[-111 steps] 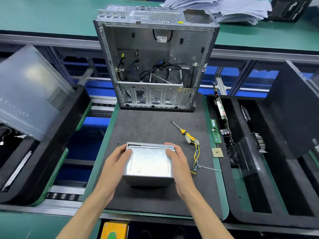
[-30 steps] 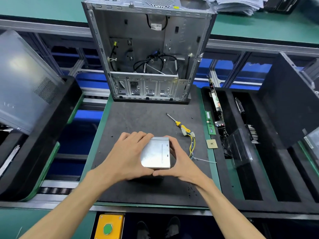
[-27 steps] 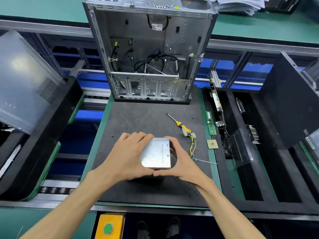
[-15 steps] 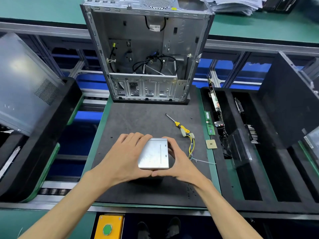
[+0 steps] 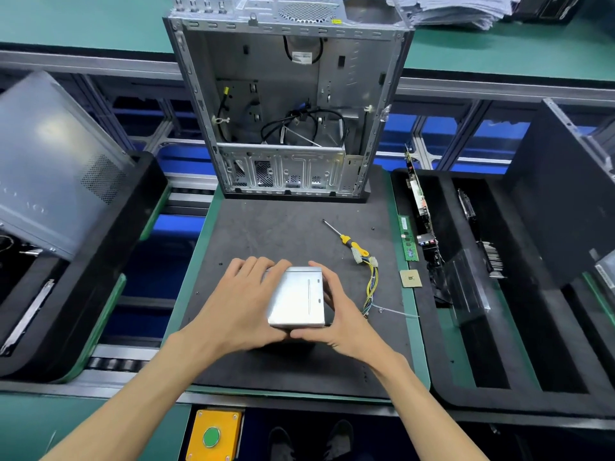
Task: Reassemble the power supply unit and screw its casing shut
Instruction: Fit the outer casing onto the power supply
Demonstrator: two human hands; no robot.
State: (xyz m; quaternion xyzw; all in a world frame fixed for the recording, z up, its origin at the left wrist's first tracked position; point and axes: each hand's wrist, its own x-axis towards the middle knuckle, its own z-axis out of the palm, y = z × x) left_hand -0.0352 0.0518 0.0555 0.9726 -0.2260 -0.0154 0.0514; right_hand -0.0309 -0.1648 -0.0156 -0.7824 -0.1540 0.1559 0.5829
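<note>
Nearest us, on the dark mat, our left hand and right hand clasp the silver power supply unit from both sides, covering its left part. Just beyond lie its wires and a screwdriver. Farther back stands the open computer case, top cut off.

no legible text, white label inside computer case too blurred to read

Dark mat, screwdriver, computer case
</note>
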